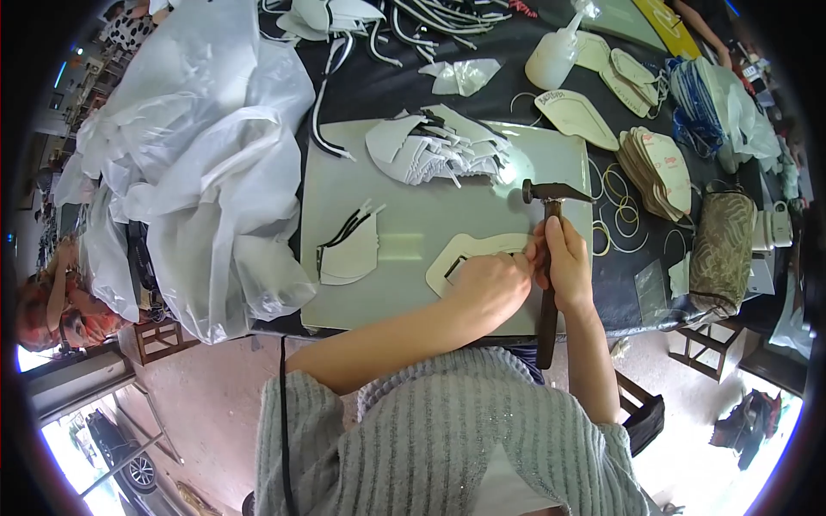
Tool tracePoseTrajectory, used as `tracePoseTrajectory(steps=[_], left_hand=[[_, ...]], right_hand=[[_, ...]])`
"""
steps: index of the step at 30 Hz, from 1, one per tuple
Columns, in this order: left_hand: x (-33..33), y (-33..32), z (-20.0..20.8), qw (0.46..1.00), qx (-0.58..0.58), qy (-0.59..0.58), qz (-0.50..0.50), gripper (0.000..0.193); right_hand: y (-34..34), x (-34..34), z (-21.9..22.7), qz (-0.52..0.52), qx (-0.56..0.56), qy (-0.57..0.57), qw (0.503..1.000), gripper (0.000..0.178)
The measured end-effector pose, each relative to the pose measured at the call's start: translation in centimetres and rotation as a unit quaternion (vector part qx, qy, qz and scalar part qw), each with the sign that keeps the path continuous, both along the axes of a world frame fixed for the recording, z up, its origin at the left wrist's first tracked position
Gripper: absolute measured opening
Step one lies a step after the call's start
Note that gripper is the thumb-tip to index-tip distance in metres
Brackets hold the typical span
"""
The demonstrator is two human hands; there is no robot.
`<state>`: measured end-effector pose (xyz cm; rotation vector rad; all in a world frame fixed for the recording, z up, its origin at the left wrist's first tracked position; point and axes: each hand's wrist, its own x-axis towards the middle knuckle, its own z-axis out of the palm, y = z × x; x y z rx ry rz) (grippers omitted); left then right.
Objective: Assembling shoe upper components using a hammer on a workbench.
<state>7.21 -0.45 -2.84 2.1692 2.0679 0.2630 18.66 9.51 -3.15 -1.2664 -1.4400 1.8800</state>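
Note:
My right hand (566,262) is wrapped round the wooden handle of a hammer (555,191), its metal head pointing away from me over the board. My left hand (495,282) is closed, its fingertips against those of the right hand; what they pinch is hidden. Under the left hand lies a cream cut piece (469,249) with a black strip showing beside the knuckles. To the left on the same board rests a small stack of white cut pieces (351,258) with black-and-white strips. Farther back is a fanned pile of white pieces (430,150).
A grey board (396,301) lies on the black-covered table. Big translucent plastic bags (224,172) cover the left side. At right are cream templates (654,172), elastic loops (621,211) and a patterned roll (721,245). A white squeeze bottle (551,60) stands behind.

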Motion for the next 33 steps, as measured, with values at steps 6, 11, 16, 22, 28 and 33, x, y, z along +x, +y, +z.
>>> tracePoseTrajectory(steps=[6,11,16,22,28,33], left_hand=[[-5.9,-1.7,3.0,0.880,0.020,-0.449,0.153,0.018],[-13.0,-9.1,13.4,0.909,0.310,-0.027,0.277,0.013],[-13.4,-9.9,3.4,0.970,0.065,-0.068,0.222,0.030],[-17.1,-12.7,0.0,0.887,0.331,-0.124,0.297,0.045],[-14.6,-12.4,-3.1,0.958,0.176,0.021,0.226,0.060],[-16.2,-6.5,1.6,0.917,0.307,-0.126,0.222,0.040]], right_hand=[[-0.7,-1.1,0.5,0.044,0.088,-0.098,0.990,0.031],[0.2,-0.1,-0.1,0.019,0.122,-0.100,0.987,0.036],[-1.1,-0.8,0.4,0.012,0.128,-0.067,0.990,0.035],[-0.5,0.1,-1.3,-0.010,0.104,-0.053,0.993,0.035],[-0.2,-0.1,-1.8,-0.009,0.097,-0.024,0.995,0.038],[0.1,0.0,-1.1,-0.013,0.120,-0.034,0.992,0.040]])
